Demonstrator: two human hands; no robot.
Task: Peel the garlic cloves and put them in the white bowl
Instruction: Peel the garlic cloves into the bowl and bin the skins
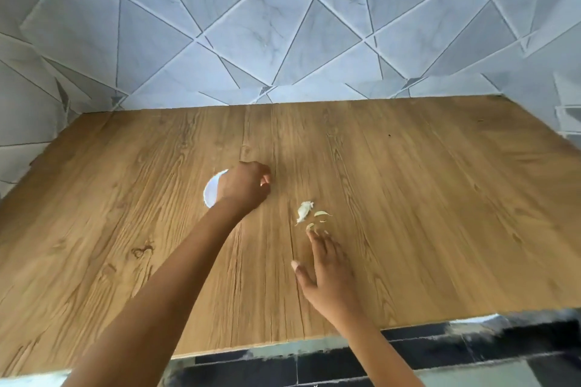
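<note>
we see the garlic clove (304, 211) on the table (424, 198) just past the straight, spread fingers of our right hand (330, 270), its long axis roughly in line with them, while our left hand (245, 185) curls over the white bowl (211, 190), and we cannot tell if it holds anything.

Left hand (245, 185): you wear nothing on it. A couple of pale nails show at your fingertips, softened by motion blur.
Right hand (330, 273): also bare and sharper in view. Your fingers are slim, and your thumb (296, 266) shows a short, pale nail.
Left forearm (163, 286): uncovered from your wrist right down to the bottom edge of the view. It is smooth, narrow at the wrist and looks much broader close to the camera.
Right forearm (386, 352): uncovered along the whole length you can see. It looks slimmer than your left.
</note>
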